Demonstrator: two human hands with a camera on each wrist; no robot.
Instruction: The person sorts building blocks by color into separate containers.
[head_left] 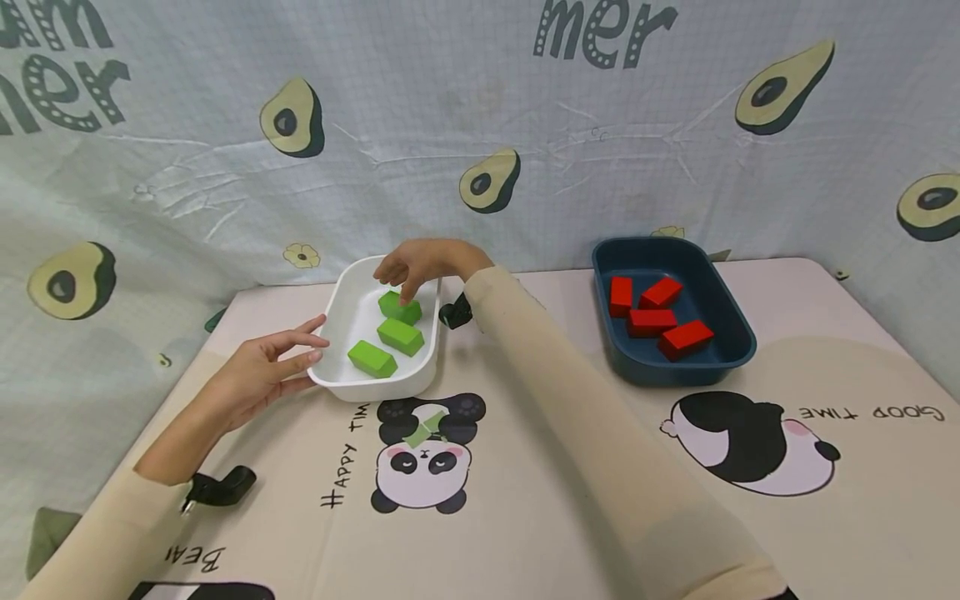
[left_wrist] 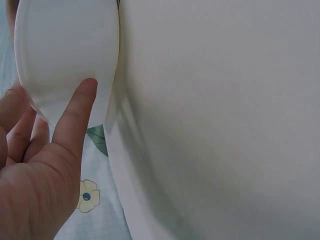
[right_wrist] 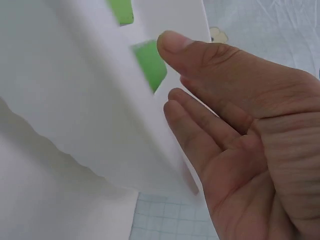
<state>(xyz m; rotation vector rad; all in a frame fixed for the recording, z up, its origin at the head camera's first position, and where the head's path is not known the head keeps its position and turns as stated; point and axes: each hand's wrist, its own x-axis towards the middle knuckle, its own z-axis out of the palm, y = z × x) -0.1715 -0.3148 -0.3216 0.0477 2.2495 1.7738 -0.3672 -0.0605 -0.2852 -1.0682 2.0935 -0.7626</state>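
Note:
A white plastic bin (head_left: 341, 390) holds three green blocks: one at the far end (head_left: 399, 310), one in the middle (head_left: 401, 337) and one near the front (head_left: 372, 359). My left hand (head_left: 262, 371) is at the bin's left side, its fingers mostly straight. In the left wrist view, the thumb (left_wrist: 80, 107) rests against the white wall. My right hand (head_left: 423, 262) reaches over the far right rim, fingers pointing down at the far green block. In the right wrist view, a gap shows between thumb (right_wrist: 175, 42) and lower fingers; whether the thumb touches the block is unclear.
A dark blue bin (head_left: 675, 377) with several red blocks (head_left: 652, 322) stands to the right. Panda drawings (head_left: 423, 475) decorate the pale tablecloth (head_left: 525, 517). Behind the table hangs a cloth with avocado prints (head_left: 490, 181). A black wrist mount (head_left: 456, 312) sits beside the white bin's right wall.

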